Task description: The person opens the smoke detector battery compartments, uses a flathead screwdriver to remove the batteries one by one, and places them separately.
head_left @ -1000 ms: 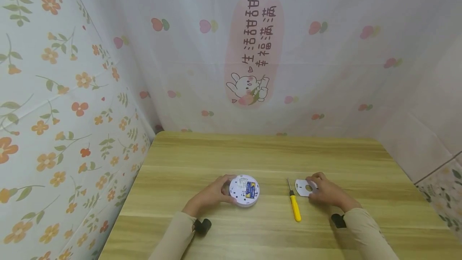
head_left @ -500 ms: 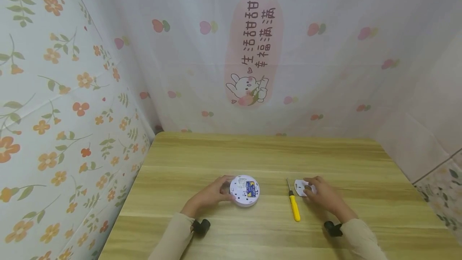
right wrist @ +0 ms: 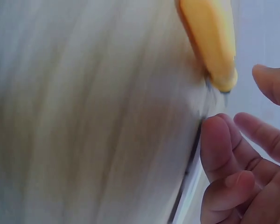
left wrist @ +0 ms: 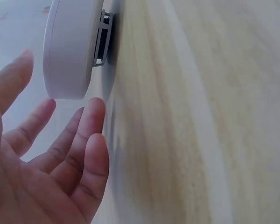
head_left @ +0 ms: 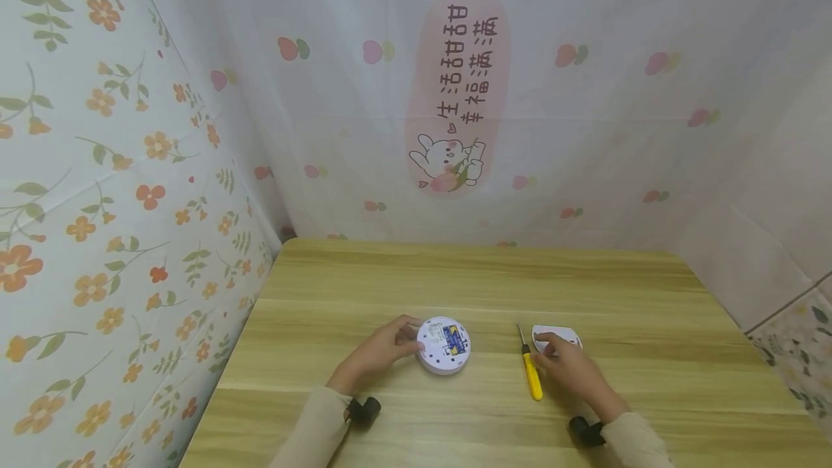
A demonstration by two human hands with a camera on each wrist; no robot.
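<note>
A round white smoke detector (head_left: 445, 345) lies with its labelled back facing up, a blue-and-yellow sticker on it. My left hand (head_left: 373, 354) is at its left edge, thumb and fingers spread around the rim; in the left wrist view the detector's slotted vent cage (left wrist: 103, 39) faces the wood. Farther right lies a yellow-handled screwdriver (head_left: 533, 375), its metal tip pointing away. My right hand (head_left: 570, 367) hovers beside its handle, fingers loosely bent and holding nothing. Behind that hand is a white mounting plate (head_left: 564, 331), partly hidden by the fingers.
Everything lies on a wood-grain table (head_left: 390, 280). A printed curtain (head_left: 325, 107) hangs behind the far edge, and a flowered cloth (head_left: 123, 237) borders the left side. Black wrist cameras (head_left: 364, 412) sit on both wrists.
My right hand has let go of the mounting plate and moved left to the screwdriver handle. The left hand stays by the detector, which has shifted barely in view.
</note>
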